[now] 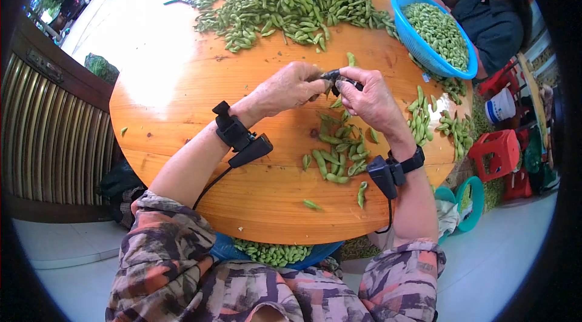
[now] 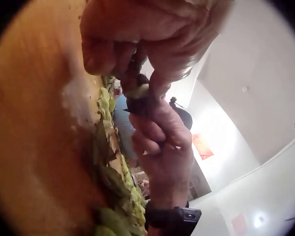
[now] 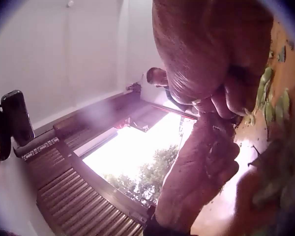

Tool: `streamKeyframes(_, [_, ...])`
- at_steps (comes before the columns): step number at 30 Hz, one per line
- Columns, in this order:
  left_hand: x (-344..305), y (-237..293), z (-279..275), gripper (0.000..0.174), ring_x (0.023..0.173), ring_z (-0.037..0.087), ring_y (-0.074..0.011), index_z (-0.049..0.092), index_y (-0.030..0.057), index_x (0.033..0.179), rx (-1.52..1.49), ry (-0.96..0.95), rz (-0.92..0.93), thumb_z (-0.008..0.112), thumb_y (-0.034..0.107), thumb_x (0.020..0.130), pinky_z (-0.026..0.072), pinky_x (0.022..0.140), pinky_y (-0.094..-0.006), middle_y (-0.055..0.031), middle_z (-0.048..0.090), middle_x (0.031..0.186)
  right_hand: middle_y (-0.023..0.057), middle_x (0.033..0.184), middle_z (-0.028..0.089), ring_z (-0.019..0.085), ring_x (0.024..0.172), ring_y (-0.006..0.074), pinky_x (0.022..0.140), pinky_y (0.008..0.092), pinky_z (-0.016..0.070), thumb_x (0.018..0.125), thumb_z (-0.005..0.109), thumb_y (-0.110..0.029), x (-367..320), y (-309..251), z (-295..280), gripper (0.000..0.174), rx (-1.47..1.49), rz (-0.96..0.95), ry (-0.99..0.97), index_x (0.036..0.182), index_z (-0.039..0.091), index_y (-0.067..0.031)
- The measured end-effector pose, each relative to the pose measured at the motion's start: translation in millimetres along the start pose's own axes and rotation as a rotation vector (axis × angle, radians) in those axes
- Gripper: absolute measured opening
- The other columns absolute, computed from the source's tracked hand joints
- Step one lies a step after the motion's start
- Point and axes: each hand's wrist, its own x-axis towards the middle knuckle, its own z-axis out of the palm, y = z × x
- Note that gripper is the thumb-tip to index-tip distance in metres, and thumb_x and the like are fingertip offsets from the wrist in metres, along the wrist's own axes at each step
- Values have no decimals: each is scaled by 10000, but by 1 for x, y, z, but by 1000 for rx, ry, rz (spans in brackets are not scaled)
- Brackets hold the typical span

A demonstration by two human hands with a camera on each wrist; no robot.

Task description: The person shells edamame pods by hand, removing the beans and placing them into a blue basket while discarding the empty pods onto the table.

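Note:
Over the middle of the wooden table [image 1: 182, 134], my left hand [image 1: 290, 88] and right hand [image 1: 370, 100] meet fingertip to fingertip. The right fingers curl round a small black object [image 1: 332, 75] whose kind I cannot tell. A bit of green soybean pod [image 2: 138, 91] shows beside it in the left wrist view, pinched at the left thumb and fingers; the grip hides most of it. Loose soybean pods [image 1: 342, 155] lie on the wood just below the hands. In the right wrist view both sets of fingers are curled and overlap.
A large heap of pods [image 1: 297, 3] covers the far side. At the far right stands a blue basket [image 1: 401, 28] of green beans, near a seated person [image 1: 494, 19]. Below the front edge is a blue basin [image 1: 223, 248] with beans. Red stools [image 1: 494, 155] stand right.

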Motion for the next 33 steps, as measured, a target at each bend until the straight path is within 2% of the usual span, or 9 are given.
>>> streamKeyframes(9, [6,-8,13,170,547,375,-44,594,-10,912,-610,43,-157,465,99,891,326,457,-187,20,469,719,189,799,603,593,705,337,626,364,461,807,547,-37,3,5,15,155,-505,-479,282,916,620,45])
streamKeyframes(12, [5,-4,0,230,548,358,-49,609,-36,1009,-735,53,-166,450,71,882,306,452,-190,19,439,721,186,796,604,587,657,299,598,352,455,820,541,-42,7,11,2,164,-362,-423,349,925,624,52])
streamKeyframes(13, [5,-2,-7,239,533,340,-49,623,-43,1042,-745,73,-155,477,88,904,293,447,-196,33,403,686,107,719,604,554,581,192,546,308,433,847,537,-59,6,8,-5,177,-271,-277,279,949,639,43])
streamKeyframes(14, [6,-6,-17,239,533,340,-49,623,-43,1042,-742,77,-152,477,88,904,293,447,-196,33,403,686,107,719,604,554,581,192,546,308,433,847,537,-59,2,2,-15,177,-270,-283,278,949,639,43])
streamKeyframes(17, [12,-23,-54,236,506,316,-44,656,-38,989,-611,365,-23,590,174,910,281,444,-191,55,386,632,-40,620,514,452,557,48,496,245,378,888,544,-113,-11,-16,-35,193,-129,136,-348,985,664,3])
streamKeyframes(21, [28,-37,-95,234,478,417,-83,692,-17,957,-224,601,-88,613,191,885,376,454,-231,-3,494,561,-24,618,523,436,538,58,477,243,365,888,536,-113,-8,-15,-30,201,-198,59,-282,992,666,0])
streamKeyframes(23, [35,-34,-102,216,513,559,-160,716,12,886,328,768,-123,638,208,844,474,538,-303,-98,597,567,-23,618,525,438,540,59,478,247,365,886,535,-109,-5,-11,-29,194,-192,48,-244,977,665,3])
streamKeyframes(29, [68,-50,-114,194,701,670,-274,717,22,860,724,726,-189,639,177,772,519,675,-374,-217,669,788,-31,618,520,433,528,44,462,229,342,891,519,-86,-1,-3,-30,203,-202,32,-218,998,664,8])
streamKeyframes(33, [56,-35,-107,193,725,668,-226,717,17,852,725,710,-214,638,173,769,521,681,-354,-187,678,770,-21,611,513,427,536,55,473,246,349,887,526,-112,-2,-4,-25,216,-203,-8,-190,987,676,7])
